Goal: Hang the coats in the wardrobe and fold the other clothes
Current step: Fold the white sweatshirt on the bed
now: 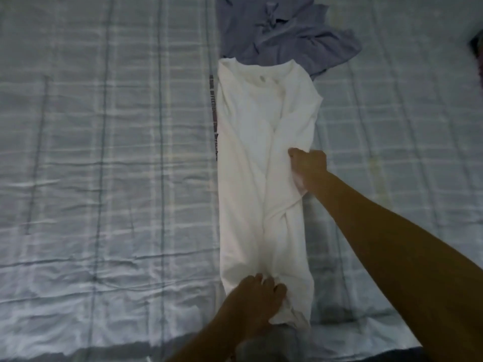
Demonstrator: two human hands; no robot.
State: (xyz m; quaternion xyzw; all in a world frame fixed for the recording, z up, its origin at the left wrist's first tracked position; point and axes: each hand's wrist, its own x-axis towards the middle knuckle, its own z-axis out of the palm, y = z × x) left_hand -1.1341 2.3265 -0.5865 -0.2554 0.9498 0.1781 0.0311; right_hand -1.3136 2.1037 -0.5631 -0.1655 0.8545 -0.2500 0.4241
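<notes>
A white shirt (251, 158) lies lengthwise on the bed, collar at the far end, both sides folded in to make a long narrow strip. My right hand (309, 165) grips the folded right edge about halfway along. My left hand (257, 296) rests on the near hem with fingers closed on the cloth. A crumpled blue-grey garment (285, 35) lies just beyond the collar, touching the shirt's far end.
The bed is covered by a pale blue checked sheet (104, 178) with wide flat areas left and right of the shirt. A printed strip (213, 113) shows along the shirt's left edge. A dark object (477, 45) sits at the far right edge.
</notes>
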